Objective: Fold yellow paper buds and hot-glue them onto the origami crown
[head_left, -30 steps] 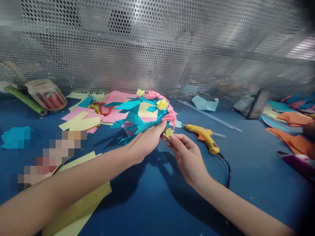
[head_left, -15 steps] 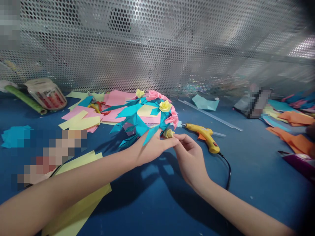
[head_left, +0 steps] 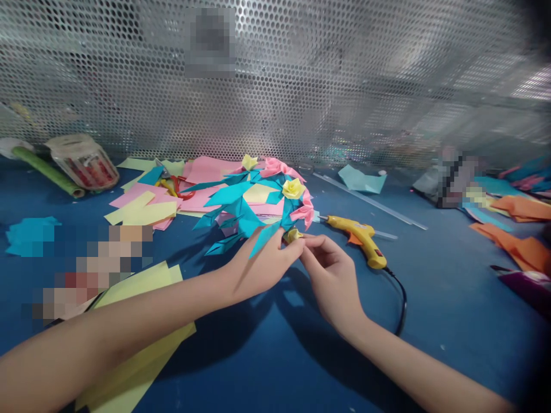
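A paper wreath of teal folded leaves with pink and yellow paper flowers lies on the blue table. My left hand grips its near edge, fingers curled under a teal leaf. My right hand pinches a small yellow paper flower against that same edge, right beside my left fingertips. Another yellow flower sits on the wreath's upper right.
A yellow glue gun with a black cord lies just right of my hands. Pink and yellow paper sheets, scissors, a plastic jar and a green roll lie at the left. Orange paper lies at the right. A perforated metal wall stands behind.
My right hand has brought the small yellow flower up and left onto the wreath's near edge. My left hand shifted its grip; a teal leaf now lies over its fingers.
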